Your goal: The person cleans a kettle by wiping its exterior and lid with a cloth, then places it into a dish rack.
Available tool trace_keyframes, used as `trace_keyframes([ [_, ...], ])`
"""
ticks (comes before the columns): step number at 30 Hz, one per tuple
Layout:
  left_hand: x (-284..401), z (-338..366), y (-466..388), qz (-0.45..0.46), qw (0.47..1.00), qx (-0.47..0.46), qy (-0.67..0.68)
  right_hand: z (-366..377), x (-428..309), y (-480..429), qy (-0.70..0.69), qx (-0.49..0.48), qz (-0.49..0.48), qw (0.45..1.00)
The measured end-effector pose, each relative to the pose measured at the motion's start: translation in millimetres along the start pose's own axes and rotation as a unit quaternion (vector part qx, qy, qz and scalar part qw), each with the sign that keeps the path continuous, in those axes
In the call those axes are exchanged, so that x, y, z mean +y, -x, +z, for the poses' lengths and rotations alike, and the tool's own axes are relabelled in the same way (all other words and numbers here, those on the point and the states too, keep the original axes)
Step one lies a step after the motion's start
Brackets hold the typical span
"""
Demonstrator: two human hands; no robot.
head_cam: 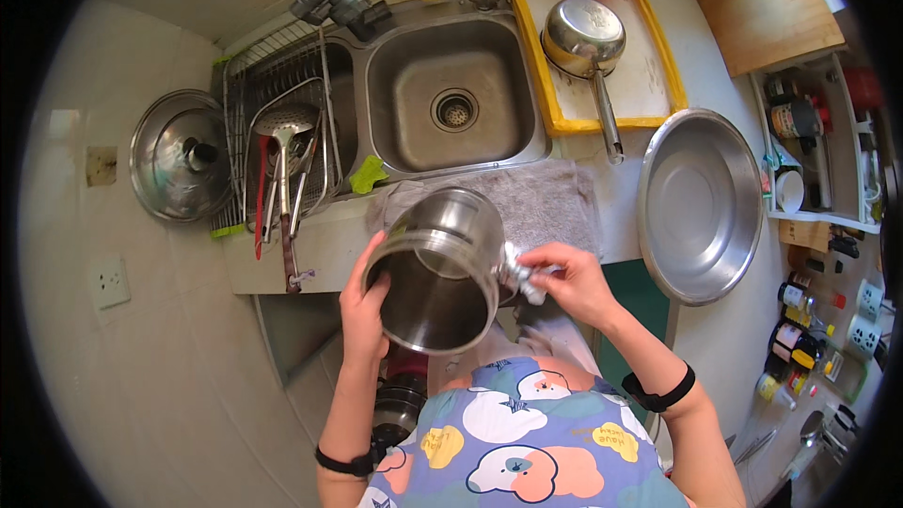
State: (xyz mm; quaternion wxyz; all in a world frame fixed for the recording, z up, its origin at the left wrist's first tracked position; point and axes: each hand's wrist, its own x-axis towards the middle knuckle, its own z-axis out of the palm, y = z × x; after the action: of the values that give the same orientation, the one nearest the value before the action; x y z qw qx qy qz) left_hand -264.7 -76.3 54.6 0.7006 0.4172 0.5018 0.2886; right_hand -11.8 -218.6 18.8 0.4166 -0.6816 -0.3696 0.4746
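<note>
A deep stainless steel pot (451,226) is tilted with its open mouth facing me, over the edge of the counter. My left hand (365,303) grips its left rim, thumb reaching inside. On the pot's other side my right hand (575,282) pinches a crumpled whitish wad (525,279), perhaps foil or cloth, against the outer wall near a side fitting that is partly hidden. A folded greyish-brown towel (547,201) lies behind the pot on the counter. The steel sink basin (423,134) beyond it holds no dishes.
At left, a wire dish rack (240,120) holds utensils including a skimmer (286,120); a steel lid (180,159) leans on the wall. A green cloth (368,174) sits by the sink. Right are an upturned saucepan (585,35) on a yellow-edged board (564,123) and a wide steel basin (702,208).
</note>
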Motion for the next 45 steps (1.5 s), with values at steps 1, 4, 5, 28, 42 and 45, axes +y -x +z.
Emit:
trace_keyframes([
  [1,4.6,6.7,-1.4,-0.007,1.0,-0.015,-0.014,-4.7,-0.3,-2.0,0.028,0.027,-0.007,0.999],
  [4,5.4,17.1,-13.3,-0.015,0.997,-0.054,-0.06,-19.6,27.5,-20.7,0.098,0.091,-0.108,0.985],
  [5,6.1,16.3,-16.3,-0.006,0.997,-0.048,-0.063,-21.4,31.7,-22.9,0.118,0.076,-0.11,0.984],
  [28,88.8,-261.5,-226.5,0.254,0.715,0.023,-0.651,135.7,-162.8,-31.5,0.286,0.22,-0.288,0.887],
  [42,53.5,-232.3,-309.7,0.268,0.786,-0.01,-0.556,183.5,-160.4,-15.0,0.314,0.265,-0.205,0.888],
  [45,47.4,-218.7,-322.2,0.211,0.802,0.015,-0.559,182.4,-162.2,-15.6,0.319,0.266,-0.216,0.884],
])
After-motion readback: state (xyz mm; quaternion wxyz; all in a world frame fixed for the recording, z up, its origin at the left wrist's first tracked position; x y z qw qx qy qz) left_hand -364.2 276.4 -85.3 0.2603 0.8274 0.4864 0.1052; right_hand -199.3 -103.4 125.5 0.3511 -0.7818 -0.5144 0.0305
